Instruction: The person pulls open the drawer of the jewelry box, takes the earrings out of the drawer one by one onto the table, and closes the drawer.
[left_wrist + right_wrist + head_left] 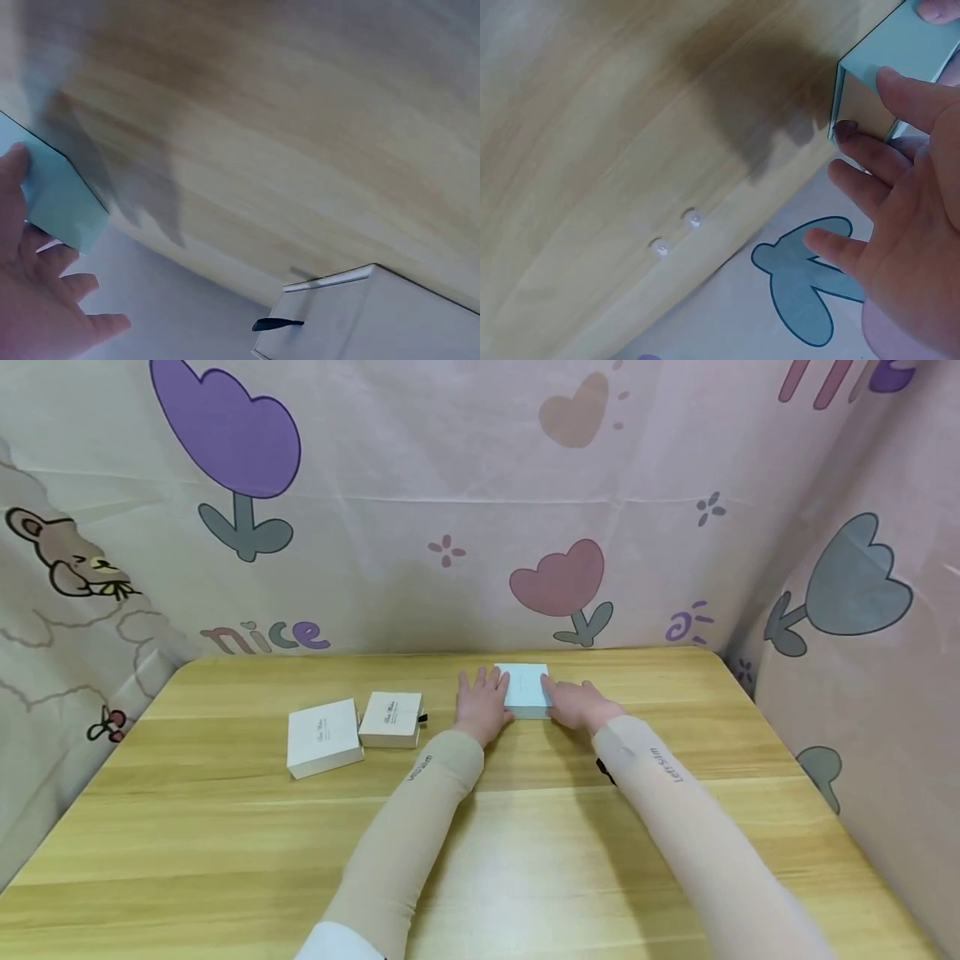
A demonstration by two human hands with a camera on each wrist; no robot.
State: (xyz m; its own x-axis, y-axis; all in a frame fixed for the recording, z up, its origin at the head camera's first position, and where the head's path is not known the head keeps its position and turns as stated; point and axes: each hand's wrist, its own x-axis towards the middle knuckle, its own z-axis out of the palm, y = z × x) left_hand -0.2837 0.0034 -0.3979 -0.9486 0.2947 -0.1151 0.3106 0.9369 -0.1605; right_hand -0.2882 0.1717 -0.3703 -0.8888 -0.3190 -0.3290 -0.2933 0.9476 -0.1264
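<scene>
A light blue box (527,687) lies flat near the table's back edge, between both hands. From its left side, my left hand (482,703) touches it with fingers spread; the thumb (15,161) rests on its front face. My right hand (581,703) is at the other end. Its thumb (892,86) lies against the front face, and a fingertip (847,130) touches the tan end panel. Left of the left hand sits a small white box (391,720) with a black pull tab (276,324). Beside it is a larger white box (324,737), slightly turned.
All the boxes stand on a wooden table (517,860). A printed cloth (375,560) hangs behind it and along both sides. Two small clear round pieces lie near the back edge in the right wrist view, a nearer bead (693,218) and another bead (660,248).
</scene>
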